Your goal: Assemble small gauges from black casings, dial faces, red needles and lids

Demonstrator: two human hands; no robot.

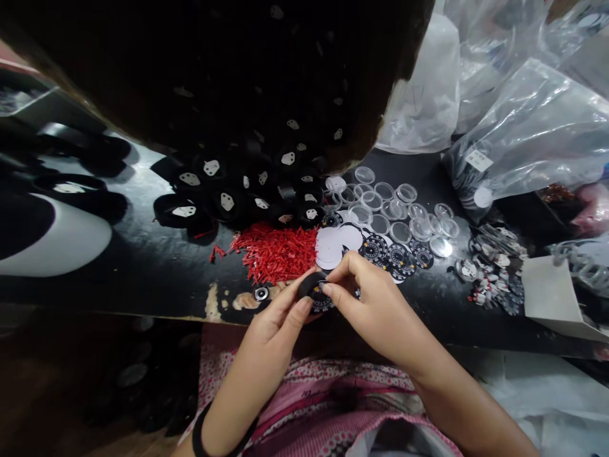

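Left hand (280, 317) and right hand (366, 292) both had their grip pinched on a small black round casing (311, 285) held just above the tabletop (143, 266) edge, beside the red pointer pile (276, 251) and printed dials (394, 254)

I see a heap of little red sticks (276, 252) in the middle. Clear round lids (398, 209) lie to the right. Shiny plastic bags (528, 133) sit far right.
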